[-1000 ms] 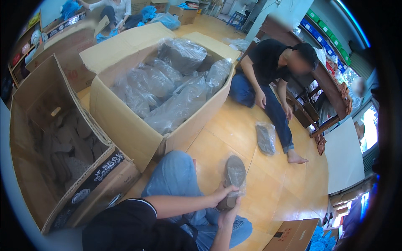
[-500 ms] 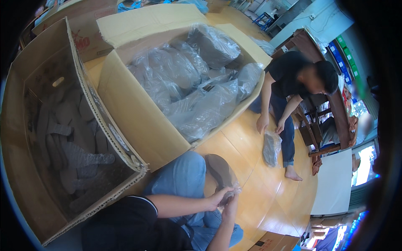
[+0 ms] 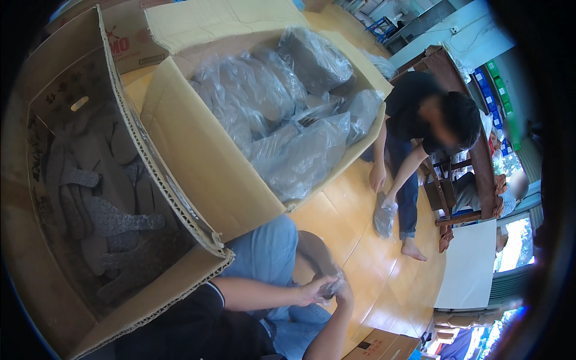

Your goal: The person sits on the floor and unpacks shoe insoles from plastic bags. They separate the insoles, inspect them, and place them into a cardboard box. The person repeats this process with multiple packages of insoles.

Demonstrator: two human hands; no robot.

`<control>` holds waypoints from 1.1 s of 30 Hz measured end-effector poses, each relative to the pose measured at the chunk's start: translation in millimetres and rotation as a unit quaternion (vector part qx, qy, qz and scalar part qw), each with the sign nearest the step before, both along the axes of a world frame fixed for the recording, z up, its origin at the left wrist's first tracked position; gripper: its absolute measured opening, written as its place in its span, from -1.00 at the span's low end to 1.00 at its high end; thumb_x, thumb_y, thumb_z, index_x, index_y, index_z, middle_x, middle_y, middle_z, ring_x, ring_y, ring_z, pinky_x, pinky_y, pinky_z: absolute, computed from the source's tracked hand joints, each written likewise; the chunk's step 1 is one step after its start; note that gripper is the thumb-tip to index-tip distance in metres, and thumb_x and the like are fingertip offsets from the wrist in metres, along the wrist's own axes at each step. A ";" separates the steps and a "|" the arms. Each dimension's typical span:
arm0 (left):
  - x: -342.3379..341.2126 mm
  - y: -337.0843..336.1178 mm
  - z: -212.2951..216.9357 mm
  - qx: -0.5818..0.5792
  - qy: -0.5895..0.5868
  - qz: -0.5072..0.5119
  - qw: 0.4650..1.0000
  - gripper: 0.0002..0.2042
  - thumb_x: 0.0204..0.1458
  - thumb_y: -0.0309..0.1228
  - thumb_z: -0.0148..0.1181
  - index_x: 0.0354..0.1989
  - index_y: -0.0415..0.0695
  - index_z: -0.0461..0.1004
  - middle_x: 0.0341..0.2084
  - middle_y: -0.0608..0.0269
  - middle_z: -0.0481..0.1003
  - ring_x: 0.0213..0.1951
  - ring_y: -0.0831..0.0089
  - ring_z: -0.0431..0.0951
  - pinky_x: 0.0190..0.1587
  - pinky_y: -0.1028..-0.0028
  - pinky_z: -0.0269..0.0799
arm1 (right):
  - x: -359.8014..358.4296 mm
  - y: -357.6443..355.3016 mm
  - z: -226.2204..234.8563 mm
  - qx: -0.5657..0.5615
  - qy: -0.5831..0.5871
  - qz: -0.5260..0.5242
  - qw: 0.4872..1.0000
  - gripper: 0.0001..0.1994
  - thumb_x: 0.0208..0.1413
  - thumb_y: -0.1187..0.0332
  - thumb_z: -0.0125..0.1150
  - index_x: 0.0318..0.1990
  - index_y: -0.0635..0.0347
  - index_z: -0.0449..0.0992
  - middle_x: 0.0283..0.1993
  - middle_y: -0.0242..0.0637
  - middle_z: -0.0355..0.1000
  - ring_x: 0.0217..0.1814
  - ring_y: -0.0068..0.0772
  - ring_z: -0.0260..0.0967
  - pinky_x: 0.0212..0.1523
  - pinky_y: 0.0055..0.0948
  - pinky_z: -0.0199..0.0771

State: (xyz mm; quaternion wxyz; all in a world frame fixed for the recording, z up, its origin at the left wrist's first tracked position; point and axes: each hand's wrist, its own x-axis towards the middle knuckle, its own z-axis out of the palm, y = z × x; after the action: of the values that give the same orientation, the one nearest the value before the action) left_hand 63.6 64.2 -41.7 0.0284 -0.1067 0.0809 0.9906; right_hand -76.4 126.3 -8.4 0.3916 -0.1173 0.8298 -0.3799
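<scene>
Left hand and right hand both grasp a grey shoe sole over the person's lap, beside an open cardboard box.

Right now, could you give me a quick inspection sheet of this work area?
Surface: glossy wooden floor; the person sits on it.
Job's things: dark sole piece with clear plastic, resting on the lap.
Clutter: open carton of loose dark soles; bigger carton of bagged bundles; small box by the knee.
Grippers: left hand and right hand meet at the sole's near end; exact grip unclear.
Cables: nothing seen.
Surroundings: a co-worker crouches opposite, hands on a bagged item; wooden furniture behind.
</scene>
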 end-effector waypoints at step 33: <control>16.5 -27.3 33.4 0.127 0.075 0.020 0.989 -0.26 -0.06 0.24 0.05 0.16 -0.09 0.27 0.11 0.05 0.32 0.18 0.11 0.30 0.21 0.11 0.24 | 112.4 24.7 67.2 -0.120 0.551 0.083 0.821 -0.63 -0.11 0.40 0.33 -0.06 0.16 0.57 0.07 -0.02 0.34 0.06 0.03 0.30 0.09 -0.21 0.36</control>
State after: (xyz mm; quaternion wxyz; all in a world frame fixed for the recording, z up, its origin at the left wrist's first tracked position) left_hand 80.1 36.9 -8.3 0.0160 -0.0290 -0.0456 0.9984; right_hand 35.9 150.9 58.8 -0.1185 -0.4213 0.8424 -0.3142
